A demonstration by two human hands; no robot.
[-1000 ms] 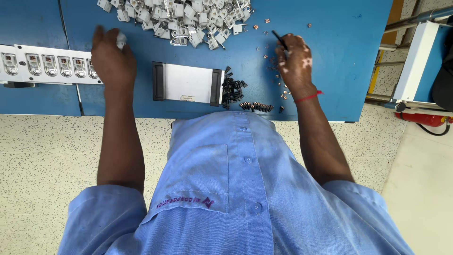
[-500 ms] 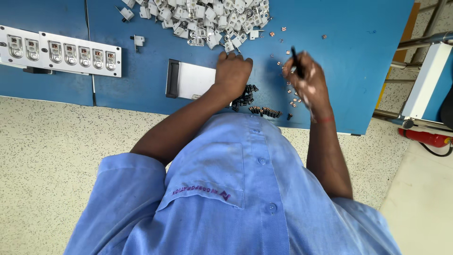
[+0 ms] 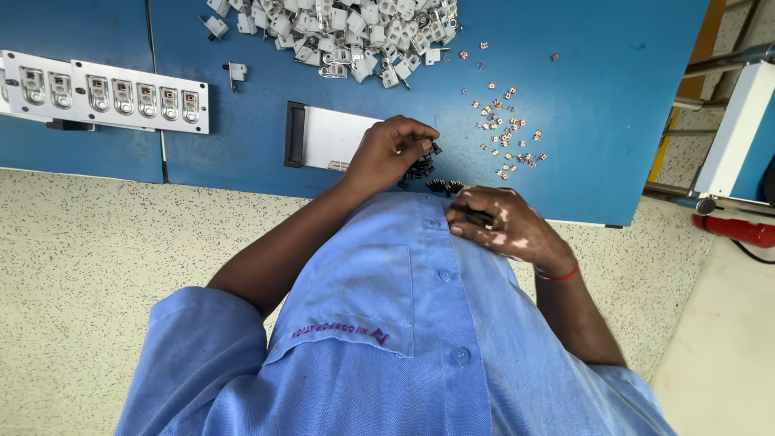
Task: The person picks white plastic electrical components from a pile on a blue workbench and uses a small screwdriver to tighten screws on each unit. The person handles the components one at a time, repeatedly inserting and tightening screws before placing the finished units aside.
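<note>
The left hand [image 3: 390,150] lies on the blue worktop [image 3: 613,113] with its fingers curled tight, the fingertips pinching into a small heap of black screws [image 3: 420,166]; whether one is actually held between them cannot be told. This heap of black screws serves as the landmark. Just left of it, partly under the left wrist, sits a flat white rectangular tray with a black end-piece [image 3: 323,137]; what shows of its surface is bare.

The right hand [image 3: 502,226] is nearer the body than the heap, over the worktop's front edge and against the light blue shirt [image 3: 387,323]. Its fingers are bent narrow around something dark, too hidden to name. A red band [image 3: 557,277] circles that wrist.

Right of the heap and a little farther back, small copper-coloured metal clips [image 3: 507,137] lie scattered loose. Well behind the heap, at the far edge, is a large pile of white plastic switch parts [image 3: 347,32]. Far to the left of the heap lies a long white strip with a row of sockets [image 3: 105,95], with one loose white part [image 3: 236,73] between it and the pile.
</note>
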